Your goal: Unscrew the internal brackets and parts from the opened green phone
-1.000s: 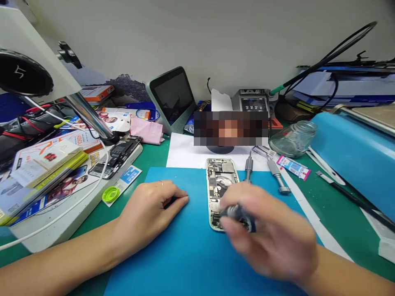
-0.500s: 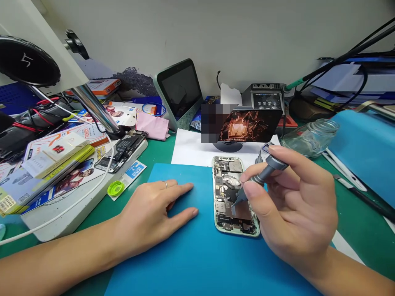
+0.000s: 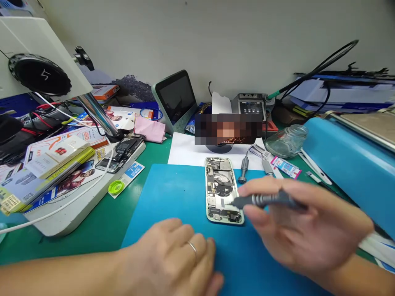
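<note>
**Opened Phone (image 3: 222, 189) Asks for a Gentle Touch**

From where I stand, the phone lies flat on the blue mat (image 3: 157, 197), in the middle of the scene, with its inside facing up. To the right of it, the right hand (image 3: 308, 230) holds a slim dark tool (image 3: 268, 200) between thumb and fingers. The pointed tip is over the near right part of the phone; whether it touches, I cannot tell. The left hand (image 3: 173, 255) is at the near side, apart from the phone, with fingers curled inward; its palm is hidden, so I cannot tell if it holds something.

I judge that the phone is light. Its pale frame (image 3: 226, 223) should be stiff but rather smooth, so it may slide when pushed from one side. The bare parts inside look fragile. It would be better to take hold by the two long edges, without pressing on the middle. The tool seems rigid and easy to guide, best gripped at its thicker part behind the tip. A grey screwdriver (image 3: 243, 167) is just beside the phone, at far right.
</note>
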A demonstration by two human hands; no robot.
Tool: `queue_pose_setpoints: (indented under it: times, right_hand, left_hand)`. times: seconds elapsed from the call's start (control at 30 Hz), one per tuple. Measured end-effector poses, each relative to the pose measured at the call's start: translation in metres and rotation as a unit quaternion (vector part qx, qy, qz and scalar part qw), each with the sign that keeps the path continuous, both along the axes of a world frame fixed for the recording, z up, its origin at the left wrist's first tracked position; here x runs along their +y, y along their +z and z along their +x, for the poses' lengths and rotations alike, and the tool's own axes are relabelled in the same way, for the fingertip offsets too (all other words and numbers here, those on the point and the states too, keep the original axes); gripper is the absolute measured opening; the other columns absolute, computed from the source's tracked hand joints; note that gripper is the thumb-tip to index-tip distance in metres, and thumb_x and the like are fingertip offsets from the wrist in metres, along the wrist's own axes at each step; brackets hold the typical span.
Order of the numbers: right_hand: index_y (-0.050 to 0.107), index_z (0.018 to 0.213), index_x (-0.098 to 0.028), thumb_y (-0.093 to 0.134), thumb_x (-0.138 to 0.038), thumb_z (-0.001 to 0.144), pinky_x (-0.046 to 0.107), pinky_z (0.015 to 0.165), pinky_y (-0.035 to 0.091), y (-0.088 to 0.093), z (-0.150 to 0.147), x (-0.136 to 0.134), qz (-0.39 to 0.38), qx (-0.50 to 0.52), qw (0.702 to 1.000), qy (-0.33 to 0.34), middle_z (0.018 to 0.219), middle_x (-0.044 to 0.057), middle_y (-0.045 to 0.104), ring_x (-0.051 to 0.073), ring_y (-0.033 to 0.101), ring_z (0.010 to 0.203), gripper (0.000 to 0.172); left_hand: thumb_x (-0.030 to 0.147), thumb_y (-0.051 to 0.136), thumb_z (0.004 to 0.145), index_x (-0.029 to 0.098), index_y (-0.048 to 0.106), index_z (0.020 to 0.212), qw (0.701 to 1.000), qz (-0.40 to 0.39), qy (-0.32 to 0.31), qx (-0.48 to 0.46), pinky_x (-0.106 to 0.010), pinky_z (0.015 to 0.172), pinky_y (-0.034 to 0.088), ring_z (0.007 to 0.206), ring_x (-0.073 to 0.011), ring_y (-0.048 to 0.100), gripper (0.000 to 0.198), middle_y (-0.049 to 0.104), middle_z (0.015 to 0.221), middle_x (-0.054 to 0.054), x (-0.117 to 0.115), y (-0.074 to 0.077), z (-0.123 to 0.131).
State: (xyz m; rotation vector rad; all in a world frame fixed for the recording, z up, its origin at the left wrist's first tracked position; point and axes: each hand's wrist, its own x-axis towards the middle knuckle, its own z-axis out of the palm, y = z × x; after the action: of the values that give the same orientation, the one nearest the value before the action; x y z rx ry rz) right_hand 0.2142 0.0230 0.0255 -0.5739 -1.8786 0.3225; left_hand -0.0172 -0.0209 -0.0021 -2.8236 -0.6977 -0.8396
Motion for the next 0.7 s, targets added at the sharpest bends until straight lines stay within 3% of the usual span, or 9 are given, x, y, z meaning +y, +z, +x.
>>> queue_pose_setpoints:
  times: [0.07, 0.27, 0.47, 0.7]
  right_hand:
    - [0.061, 0.138, -0.031, 0.070, 0.005, 0.081, 0.027, 0.065, 0.064, -0.011, -0.001, 0.009, -0.003, 0.064, 0.998, -0.018, 0.096, 0.001, 0.077, 0.017, 0.077, 0.078, 0.068]
    - [0.054, 0.149, -0.025, 0.074, 0.004, 0.083, 0.027, 0.084, 0.068, -0.032, 0.002, 0.014, -0.031, 0.002, 0.999, 0.039, 0.106, 0.004, 0.078, 0.018, 0.079, 0.091, 0.075]
    - [0.049, 0.153, -0.033, 0.071, 0.001, 0.088, 0.030, 0.075, 0.071, -0.032, -0.003, 0.014, -0.054, -0.037, 0.997, 0.041, 0.116, 0.007, 0.080, 0.018, 0.079, 0.089, 0.076]
    - [0.047, 0.155, -0.033, 0.070, -0.003, 0.091, 0.030, 0.078, 0.071, -0.038, -0.001, 0.014, -0.065, -0.047, 0.995, 0.058, 0.120, 0.006, 0.079, 0.019, 0.080, 0.095, 0.074]
  left_hand:
    - [0.026, 0.046, 0.108, 0.006, 0.074, 0.102, 1.000, 0.018, -0.004, 0.001, -0.037, 0.040, 0.036, 0.047, -0.0176, 0.053, 0.035, 0.063, 0.063, 0.000, -0.005, 0.000, 0.009]
    - [0.029, 0.052, 0.107, 0.005, 0.072, 0.118, 0.998, -0.065, 0.002, -0.001, -0.035, 0.042, 0.045, 0.053, -0.0171, 0.062, 0.033, 0.068, 0.070, -0.001, 0.013, -0.003, 0.006]
    - [0.033, 0.049, 0.109, 0.003, 0.068, 0.126, 0.995, -0.093, 0.014, 0.019, -0.035, 0.045, 0.049, 0.057, -0.0173, 0.067, 0.039, 0.072, 0.075, -0.003, 0.015, -0.007, -0.002]
    - [0.037, 0.048, 0.109, 0.001, 0.064, 0.131, 0.992, -0.118, 0.041, 0.036, -0.037, 0.048, 0.053, 0.058, -0.0192, 0.067, 0.045, 0.073, 0.080, -0.005, 0.015, -0.005, 0.002]
